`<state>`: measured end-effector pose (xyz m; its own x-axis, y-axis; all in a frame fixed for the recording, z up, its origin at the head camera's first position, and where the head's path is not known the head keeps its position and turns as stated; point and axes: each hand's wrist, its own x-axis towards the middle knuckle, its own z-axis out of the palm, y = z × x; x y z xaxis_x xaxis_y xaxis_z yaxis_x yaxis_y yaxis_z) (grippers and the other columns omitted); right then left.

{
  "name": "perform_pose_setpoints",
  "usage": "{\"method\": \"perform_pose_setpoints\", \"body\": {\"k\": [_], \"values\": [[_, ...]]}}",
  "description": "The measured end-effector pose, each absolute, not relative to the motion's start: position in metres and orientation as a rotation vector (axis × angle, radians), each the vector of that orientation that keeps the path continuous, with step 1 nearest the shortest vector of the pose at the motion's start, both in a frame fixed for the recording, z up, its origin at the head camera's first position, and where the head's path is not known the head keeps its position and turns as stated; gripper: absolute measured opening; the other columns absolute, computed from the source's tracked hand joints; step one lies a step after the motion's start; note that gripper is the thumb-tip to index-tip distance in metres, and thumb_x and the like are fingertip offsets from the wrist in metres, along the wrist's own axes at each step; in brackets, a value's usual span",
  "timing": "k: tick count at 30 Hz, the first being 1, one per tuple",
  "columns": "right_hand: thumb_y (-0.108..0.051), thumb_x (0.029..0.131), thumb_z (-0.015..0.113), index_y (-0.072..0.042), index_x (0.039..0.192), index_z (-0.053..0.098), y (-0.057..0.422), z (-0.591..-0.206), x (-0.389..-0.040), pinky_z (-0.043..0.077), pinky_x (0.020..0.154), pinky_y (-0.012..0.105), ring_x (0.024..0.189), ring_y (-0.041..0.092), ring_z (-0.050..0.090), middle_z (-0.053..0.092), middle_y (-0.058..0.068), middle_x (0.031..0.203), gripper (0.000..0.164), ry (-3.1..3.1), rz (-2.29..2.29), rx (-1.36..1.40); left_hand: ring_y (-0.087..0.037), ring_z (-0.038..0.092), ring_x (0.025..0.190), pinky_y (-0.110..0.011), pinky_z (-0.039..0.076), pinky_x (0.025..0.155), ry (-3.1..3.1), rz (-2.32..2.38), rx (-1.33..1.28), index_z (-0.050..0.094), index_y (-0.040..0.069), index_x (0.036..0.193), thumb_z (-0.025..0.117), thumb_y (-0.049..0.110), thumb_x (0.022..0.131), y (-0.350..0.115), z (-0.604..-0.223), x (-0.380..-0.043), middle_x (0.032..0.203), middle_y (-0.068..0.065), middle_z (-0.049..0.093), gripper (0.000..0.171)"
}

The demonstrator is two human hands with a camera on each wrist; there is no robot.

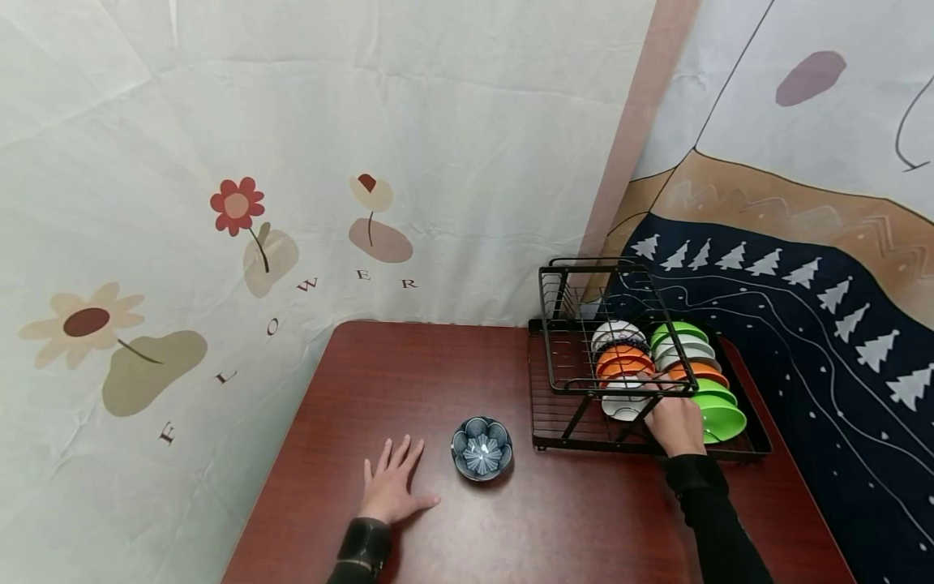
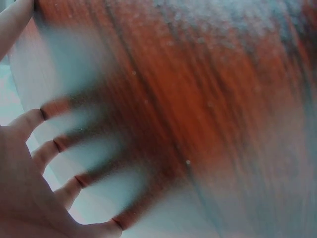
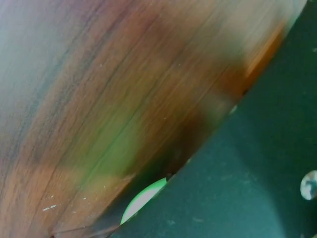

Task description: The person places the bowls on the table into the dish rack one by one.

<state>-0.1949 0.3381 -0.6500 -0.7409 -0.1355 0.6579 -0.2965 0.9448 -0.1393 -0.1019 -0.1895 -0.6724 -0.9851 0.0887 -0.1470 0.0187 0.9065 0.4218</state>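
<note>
My left hand (image 1: 390, 487) rests on the table with fingers spread; in the left wrist view its fingertips (image 2: 116, 224) touch the wood. To its right sits a dark blue-grey bowl (image 1: 481, 448) with a petal pattern inside. My right hand (image 1: 677, 420) reaches into a black dish rack (image 1: 576, 444), between two rows of bowls. Its fingers are at a white bowl (image 1: 623, 407) and close to an orange bowl (image 1: 699, 374), partly behind the rack's bars; I cannot tell whether they grip either. A green bowl (image 1: 721, 419) stands just right of the hand.
More white, orange and green bowls (image 1: 680, 331) stand on edge in the rack. Its raised wire tier (image 1: 620, 387) crosses over the left row. The reddish-brown table (image 1: 409, 365) meets a printed cloth wall (image 1: 467, 162) at the back. In the right wrist view a dark panel (image 3: 237, 183) covers one side.
</note>
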Motion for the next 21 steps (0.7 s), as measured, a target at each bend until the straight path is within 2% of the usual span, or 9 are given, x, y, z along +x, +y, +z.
{"method": "perform_pose_setpoints", "body": {"k": [4, 7, 9, 10, 11, 13, 15, 17, 21], "values": [[0.015, 0.081, 0.070, 0.000, 0.123, 0.080, 0.338, -0.644, -0.190, 0.030, 0.045, 0.040, 0.047, 0.028, 0.043, 0.075, 0.032, 0.106, 0.046, -2.479, 0.343, 0.260, -0.050, 0.027, 0.168, -0.087, 0.013, 0.128, 2.906, 0.629, 0.082, 0.050, 0.021, 0.167, 0.095, 0.061, 0.073, -0.189, -0.674, -0.103, 0.179, -0.013, 0.040, 0.112], [0.013, 0.083, 0.071, 0.002, 0.123, 0.080, 0.336, -0.637, -0.184, 0.027, 0.049, 0.036, 0.048, 0.024, 0.039, 0.074, 0.030, 0.090, 0.043, -2.544, 0.356, 0.215, -0.050, 0.026, 0.168, -0.086, 0.013, 0.128, 2.905, 0.621, 0.078, 0.049, 0.021, 0.168, 0.095, 0.061, 0.074, -0.189, -0.674, -0.103, 0.179, -0.013, 0.040, 0.112], [0.009, 0.085, 0.071, 0.004, 0.111, 0.082, 0.335, -0.634, -0.180, 0.029, 0.049, 0.039, 0.051, 0.027, 0.043, 0.069, 0.025, 0.077, 0.029, -2.557, 0.362, 0.183, -0.050, 0.026, 0.168, -0.086, 0.013, 0.128, 2.903, 0.624, 0.074, 0.049, 0.021, 0.168, 0.095, 0.061, 0.074, -0.189, -0.672, -0.103, 0.179, -0.013, 0.040, 0.112], [0.008, 0.085, 0.072, 0.004, 0.103, 0.081, 0.335, -0.633, -0.177, 0.032, 0.048, 0.042, 0.053, 0.031, 0.046, 0.066, 0.024, 0.073, 0.020, -2.548, 0.361, 0.171, -0.050, 0.026, 0.168, -0.086, 0.013, 0.128, 2.901, 0.625, 0.072, 0.049, 0.021, 0.168, 0.095, 0.061, 0.074, -0.188, -0.672, -0.103, 0.179, -0.013, 0.040, 0.111], [0.006, 0.086, 0.072, 0.004, 0.102, 0.081, 0.334, -0.632, -0.174, 0.036, 0.049, 0.045, 0.057, 0.035, 0.051, 0.066, 0.023, 0.074, 0.017, -2.531, 0.364, 0.168, -0.050, 0.026, 0.168, -0.087, 0.012, 0.128, 2.899, 0.628, 0.070, 0.049, 0.021, 0.168, 0.095, 0.061, 0.074, -0.188, -0.671, -0.103, 0.179, -0.013, 0.040, 0.111], [0.004, 0.089, 0.073, 0.005, 0.102, 0.077, 0.333, -0.632, -0.166, 0.043, 0.051, 0.052, 0.070, 0.043, 0.059, 0.068, 0.026, 0.087, 0.014, -2.491, 0.391, 0.154, -0.050, 0.026, 0.168, -0.087, 0.012, 0.128, 2.895, 0.628, 0.069, 0.049, 0.021, 0.168, 0.095, 0.061, 0.074, -0.188, -0.670, -0.102, 0.179, -0.013, 0.040, 0.112], [0.000, 0.091, 0.075, 0.004, 0.111, 0.074, 0.332, -0.632, -0.155, 0.047, 0.058, 0.059, 0.086, 0.048, 0.063, 0.067, 0.029, 0.103, 0.020, -2.468, 0.436, 0.129, -0.050, 0.025, 0.169, -0.087, 0.012, 0.128, 2.890, 0.626, 0.068, 0.049, 0.021, 0.168, 0.094, 0.061, 0.075, -0.188, -0.669, -0.102, 0.179, -0.013, 0.040, 0.111], [-0.004, 0.095, 0.076, 0.003, 0.136, 0.068, 0.329, -0.633, -0.141, 0.050, 0.071, 0.065, 0.106, 0.052, 0.063, 0.064, 0.033, 0.127, 0.043, -2.483, 0.507, 0.085, -0.050, 0.025, 0.169, -0.087, 0.012, 0.128, 2.889, 0.622, 0.068, 0.049, 0.021, 0.168, 0.094, 0.061, 0.075, -0.187, -0.669, -0.102, 0.179, -0.013, 0.039, 0.111], [-0.021, 0.103, 0.074, -0.003, 0.162, 0.049, 0.320, -0.640, -0.107, 0.044, 0.102, 0.072, 0.136, 0.055, 0.050, 0.049, 0.033, 0.153, 0.066, -2.588, 0.642, -0.099, -0.050, 0.025, 0.169, -0.086, 0.012, 0.128, 2.892, 0.608, 0.066, 0.048, 0.021, 0.168, 0.094, 0.061, 0.075, -0.188, -0.669, -0.103, 0.179, -0.013, 0.039, 0.111]]}}
